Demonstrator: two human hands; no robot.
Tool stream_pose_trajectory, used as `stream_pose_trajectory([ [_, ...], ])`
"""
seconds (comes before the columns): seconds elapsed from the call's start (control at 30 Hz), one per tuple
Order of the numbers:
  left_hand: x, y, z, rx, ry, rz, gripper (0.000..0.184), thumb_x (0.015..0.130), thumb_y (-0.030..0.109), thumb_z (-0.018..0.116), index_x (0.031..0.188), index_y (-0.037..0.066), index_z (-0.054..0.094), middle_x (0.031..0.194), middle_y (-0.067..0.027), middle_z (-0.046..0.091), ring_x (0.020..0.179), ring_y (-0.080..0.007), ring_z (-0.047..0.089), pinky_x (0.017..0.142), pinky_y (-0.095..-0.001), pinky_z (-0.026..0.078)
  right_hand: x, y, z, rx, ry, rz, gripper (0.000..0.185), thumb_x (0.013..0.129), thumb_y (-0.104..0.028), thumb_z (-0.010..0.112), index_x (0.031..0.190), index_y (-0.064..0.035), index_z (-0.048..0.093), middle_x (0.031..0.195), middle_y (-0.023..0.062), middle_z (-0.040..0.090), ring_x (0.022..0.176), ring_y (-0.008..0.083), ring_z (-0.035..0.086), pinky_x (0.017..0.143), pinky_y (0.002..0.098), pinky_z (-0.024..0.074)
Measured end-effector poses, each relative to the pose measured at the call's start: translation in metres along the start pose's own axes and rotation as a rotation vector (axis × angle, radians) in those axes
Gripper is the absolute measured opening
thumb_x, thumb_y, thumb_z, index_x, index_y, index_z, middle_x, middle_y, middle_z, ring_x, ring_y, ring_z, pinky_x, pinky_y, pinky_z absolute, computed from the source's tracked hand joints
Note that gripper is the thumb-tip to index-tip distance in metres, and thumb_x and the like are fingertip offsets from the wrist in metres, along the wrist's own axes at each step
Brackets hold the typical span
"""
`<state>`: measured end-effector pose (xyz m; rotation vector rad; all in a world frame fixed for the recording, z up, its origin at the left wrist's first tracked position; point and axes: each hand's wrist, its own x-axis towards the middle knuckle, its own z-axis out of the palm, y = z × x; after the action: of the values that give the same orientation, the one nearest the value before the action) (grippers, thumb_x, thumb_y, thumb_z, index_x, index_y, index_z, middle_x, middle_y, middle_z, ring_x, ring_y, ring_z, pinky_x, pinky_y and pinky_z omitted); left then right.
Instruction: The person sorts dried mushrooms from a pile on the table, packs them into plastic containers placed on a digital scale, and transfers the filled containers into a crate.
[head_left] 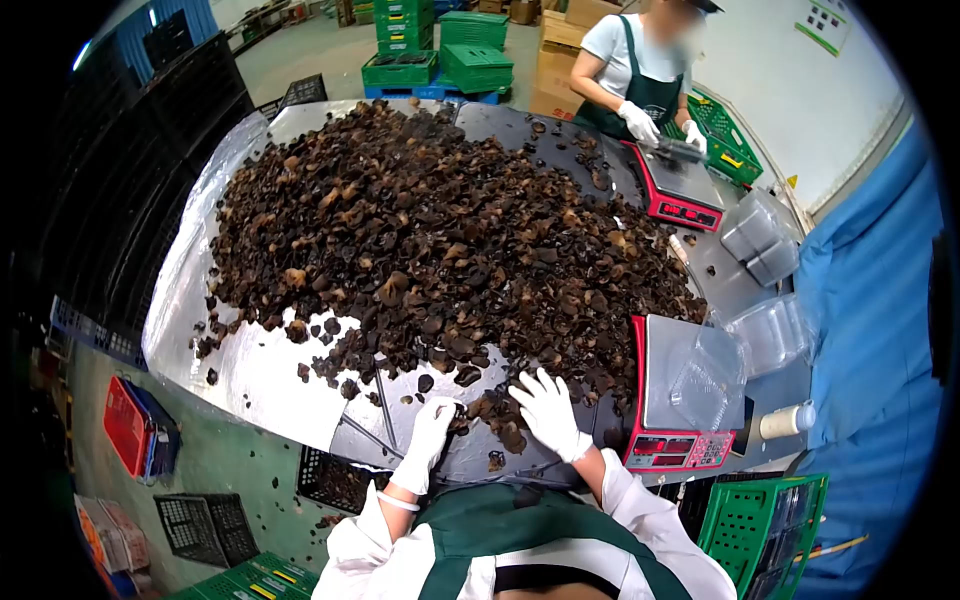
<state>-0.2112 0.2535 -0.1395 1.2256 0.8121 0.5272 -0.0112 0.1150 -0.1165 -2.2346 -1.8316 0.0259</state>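
Observation:
A large heap of dark brown wood ear mushrooms (400, 230) covers most of the table. At its near edge, my white-gloved left hand (432, 430) has its fingers curled together, with a dark wood ear piece (459, 422) at the fingertips. To its right, my right hand (548, 412), gloved in white too, is spread palm down at the edge of the heap. Its fingers are apart and nothing is held in them. Between and below the hands lie a few loose wood ear pieces (512, 438).
On my right stands a red scale (665, 450) with a clear plastic container (703, 380) on its plate. More clear boxes (770, 335) and a white roll (788, 421) sit beyond it. Across the table, a gloved co-worker (640, 75) handles a pack over another scale (685, 212). A black crate (340, 482) is below the near edge.

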Motion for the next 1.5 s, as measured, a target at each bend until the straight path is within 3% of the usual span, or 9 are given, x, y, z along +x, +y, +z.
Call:
stream_pose_trajectory([
  [0.1,-0.01,-0.014,-0.009,0.374,0.043,0.171,0.01,0.086,0.01,0.061,0.093,0.002,0.062,0.088,-0.007,0.064,0.078,-0.0163,0.061,0.072,-0.028,0.048,-0.028,-0.005,-0.011,0.141,0.005,-0.097,0.04,0.081,-0.014,0.06,0.121,-0.0179,0.059,0.127,0.0086,0.054,0.121,0.0312,0.046,0.101,0.0465,0.0361],
  [0.27,-0.015,0.01,0.005,0.822,0.06,0.51,0.048,0.075,0.01,0.069,0.121,0.007,0.056,0.125,-0.0156,0.053,0.114,-0.032,0.051,0.096,-0.0394,0.043,-0.034,0.005,-0.033,0.384,0.173,0.032,0.023,0.08,-0.005,0.062,0.102,-0.0105,0.067,0.107,0.0107,0.062,0.103,0.029,0.058,0.089,0.0351,0.0472],
  [0.37,0.004,0.007,0.014,0.957,-0.089,0.681,0.05,0.075,0.012,0.067,0.124,0.011,0.055,0.125,-0.0146,0.054,0.112,-0.0321,0.052,0.092,-0.0385,0.045,-0.018,0.017,-0.032,0.55,0.28,0.211,0.029,0.08,-0.008,0.063,0.109,-0.0098,0.064,0.107,0.0124,0.06,0.103,0.0288,0.057,0.089,0.0358,0.0466],
  [0.43,0.015,-0.001,0.019,0.978,-0.168,0.745,0.044,0.075,0.008,0.065,0.119,0.011,0.059,0.116,-0.0133,0.058,0.106,-0.0315,0.054,0.087,-0.0391,0.047,-0.013,0.018,-0.03,0.28,0.218,0.201,0.037,0.078,-0.014,0.067,0.115,-0.0105,0.06,0.114,0.0123,0.057,0.108,0.029,0.054,0.09,0.0361,0.0462],
  [0.7,0.009,0.017,-0.003,0.725,-0.038,0.578,0.025,0.082,0.01,0.063,0.107,0.007,0.063,0.101,-0.0115,0.062,0.098,-0.0294,0.058,0.087,-0.0361,0.047,-0.014,0.01,-0.022,0.434,0.113,0.091,0.03,0.081,-0.015,0.062,0.111,-0.0136,0.062,0.107,0.0073,0.058,0.097,0.0267,0.057,0.085,0.0352,0.0477],
  [0.93,0.0,0.009,-0.036,1.05,-0.256,0.722,0.033,0.081,0.022,0.065,0.11,0.007,0.062,0.11,-0.0118,0.06,0.106,-0.0333,0.054,0.091,-0.0411,0.044,0.034,-0.012,-0.007,0.148,-0.117,-0.13,0.059,0.08,-0.047,0.062,0.13,-0.0179,0.052,0.136,0.0189,0.044,0.125,0.0426,0.04,0.098,0.0474,0.0391],
  [1.07,-0.021,0.007,-0.031,0.981,-0.301,0.646,0.06,0.076,0.039,0.07,0.124,0.007,0.055,0.123,-0.0149,0.055,0.116,-0.0347,0.049,0.099,-0.0445,0.038,0.003,-0.007,0.001,0.394,-0.068,-0.086,0.032,0.082,-0.027,0.065,0.11,-0.0116,0.064,0.118,0.0119,0.058,0.118,0.0323,0.049,0.096,0.0432,0.0413],
  [1.23,-0.033,0.01,-0.005,1.194,-0.354,0.639,0.073,0.071,0.048,0.071,0.133,0.017,0.048,0.138,-0.0092,0.044,0.123,-0.033,0.042,0.099,-0.0451,0.034,-0.017,-0.03,-0.028,0.19,-0.225,-0.209,0.081,0.069,-0.055,0.069,0.138,-0.0206,0.044,0.141,0.0164,0.038,0.128,0.0411,0.036,0.103,0.0517,0.0303],
  [1.5,0.01,-0.003,0.005,1.197,-0.352,0.804,0.037,0.08,0.027,0.065,0.116,0.017,0.061,0.111,-0.0043,0.058,0.094,-0.0233,0.054,0.075,-0.0352,0.048,-0.013,-0.015,0.007,0.351,0.08,-0.067,0.035,0.074,-0.017,0.069,0.109,-0.013,0.063,0.113,0.0074,0.059,0.104,0.0265,0.054,0.087,0.0365,0.0462],
])
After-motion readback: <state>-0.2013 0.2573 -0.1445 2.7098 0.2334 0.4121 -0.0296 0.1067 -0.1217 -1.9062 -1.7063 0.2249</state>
